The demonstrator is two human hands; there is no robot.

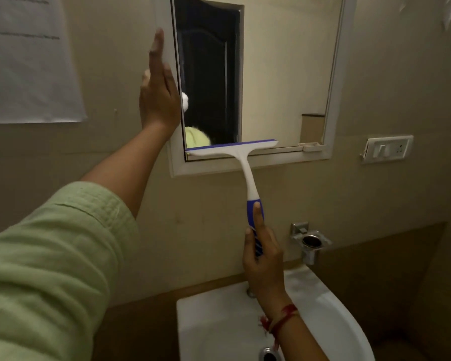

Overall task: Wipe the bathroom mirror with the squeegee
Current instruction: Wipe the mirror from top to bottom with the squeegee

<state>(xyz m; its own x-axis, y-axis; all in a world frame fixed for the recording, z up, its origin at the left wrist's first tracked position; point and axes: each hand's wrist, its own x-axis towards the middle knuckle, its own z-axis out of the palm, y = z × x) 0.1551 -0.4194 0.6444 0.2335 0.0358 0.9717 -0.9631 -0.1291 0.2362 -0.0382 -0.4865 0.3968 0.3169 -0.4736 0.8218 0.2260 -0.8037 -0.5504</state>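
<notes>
The white-framed bathroom mirror hangs on the beige wall above the sink. A white squeegee with a blue blade edge and blue grip lies with its blade flat across the mirror's bottom left part, just above the lower frame. My right hand is closed around the blue grip below the mirror, forefinger stretched up along it. My left hand rests flat and upright against the mirror's left frame edge, fingers together; it looks to hold the frame's edge.
A white sink sits directly below, its drain at the bottom edge. A chrome holder juts from the wall right of the squeegee handle. A switch plate is right of the mirror. A paper sheet hangs at upper left.
</notes>
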